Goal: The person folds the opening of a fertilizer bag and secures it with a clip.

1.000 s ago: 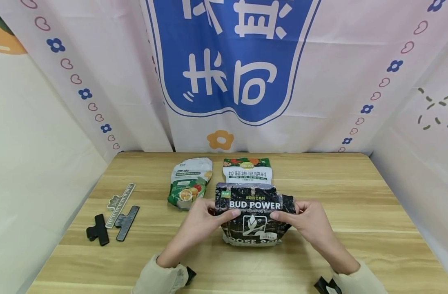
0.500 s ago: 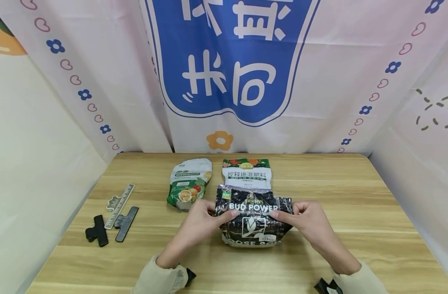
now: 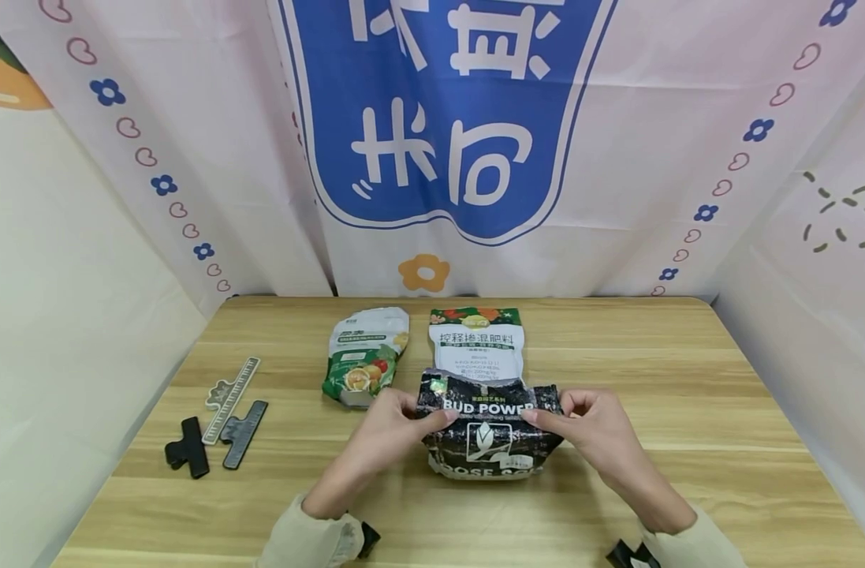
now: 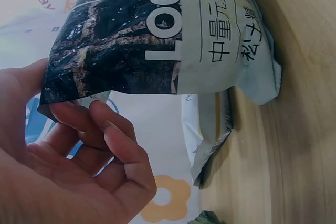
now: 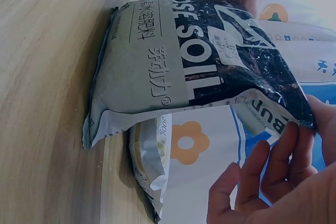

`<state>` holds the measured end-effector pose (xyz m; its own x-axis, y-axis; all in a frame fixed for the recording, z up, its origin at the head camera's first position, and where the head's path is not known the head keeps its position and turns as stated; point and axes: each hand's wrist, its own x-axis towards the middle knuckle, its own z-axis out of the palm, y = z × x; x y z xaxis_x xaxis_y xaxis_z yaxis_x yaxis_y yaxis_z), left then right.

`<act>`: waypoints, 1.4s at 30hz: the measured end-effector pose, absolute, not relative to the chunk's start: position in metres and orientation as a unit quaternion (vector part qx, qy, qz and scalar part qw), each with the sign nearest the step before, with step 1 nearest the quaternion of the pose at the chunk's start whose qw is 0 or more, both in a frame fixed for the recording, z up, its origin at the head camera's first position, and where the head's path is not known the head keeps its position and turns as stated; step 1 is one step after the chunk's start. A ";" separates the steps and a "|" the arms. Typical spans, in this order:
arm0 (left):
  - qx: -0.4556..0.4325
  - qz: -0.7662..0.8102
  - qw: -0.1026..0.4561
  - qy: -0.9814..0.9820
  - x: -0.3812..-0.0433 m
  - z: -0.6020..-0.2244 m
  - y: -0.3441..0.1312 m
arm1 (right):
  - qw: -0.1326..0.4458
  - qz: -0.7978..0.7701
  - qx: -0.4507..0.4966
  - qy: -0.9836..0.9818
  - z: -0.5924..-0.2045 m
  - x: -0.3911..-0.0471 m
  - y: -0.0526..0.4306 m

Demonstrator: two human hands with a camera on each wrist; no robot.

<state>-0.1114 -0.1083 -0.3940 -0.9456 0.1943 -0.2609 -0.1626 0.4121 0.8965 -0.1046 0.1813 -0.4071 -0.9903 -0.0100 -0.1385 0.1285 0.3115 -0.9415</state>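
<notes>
A black soil bag [image 3: 475, 430] printed "BUD POWER" stands upright on the table, its pale bottom showing in both wrist views. My left hand [image 3: 393, 430] pinches its upper left edge, thumb on the front and fingers behind. At the upper right edge my right hand [image 3: 591, 426] pinches it the same way. The bag's top looks bent backward, and in the right wrist view a flap hangs behind the front. Just behind stands a white and green fertilizer pouch [image 3: 477, 347], its lower part hidden by the bag. Left of that lies another green and white pouch [image 3: 367, 355].
On the table's left lie a black clip [image 3: 188, 447], a grey clip [image 3: 244, 434] and a clear ruler-shaped clip [image 3: 231, 400]. The wooden table [image 3: 652, 347] ends at a printed cloth backdrop [image 3: 638, 181].
The soil bag's top edge has come down and tipped back, so more of the white pouch's text shows behind it. Both hands keep their pinch on the edges.
</notes>
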 end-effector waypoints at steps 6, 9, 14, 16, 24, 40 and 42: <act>0.006 0.543 0.169 0.823 -0.112 -0.397 -0.107 | 0.063 -0.584 0.037 0.808 -0.408 -0.104 0.181; 0.003 0.540 0.169 0.825 -0.111 -0.399 -0.106 | 0.065 -0.581 0.033 0.811 -0.409 -0.104 0.181; -0.006 0.527 0.136 0.839 -0.109 -0.401 -0.102 | 0.077 -0.568 0.039 0.819 -0.409 -0.105 0.183; -0.001 0.519 0.113 0.847 -0.108 -0.402 -0.101 | 0.074 -0.562 0.043 0.823 -0.408 -0.104 0.183; 0.071 0.470 0.001 0.880 -0.106 -0.406 -0.100 | -0.142 -0.539 -0.115 0.822 -0.422 -0.102 0.179; 0.251 0.422 -0.182 0.852 -0.114 -0.416 -0.099 | -0.313 -0.453 -0.436 0.712 -0.441 -0.116 0.182; 0.293 0.396 -0.200 0.847 -0.116 -0.417 -0.101 | -0.310 -0.450 -0.437 0.714 -0.442 -0.117 0.182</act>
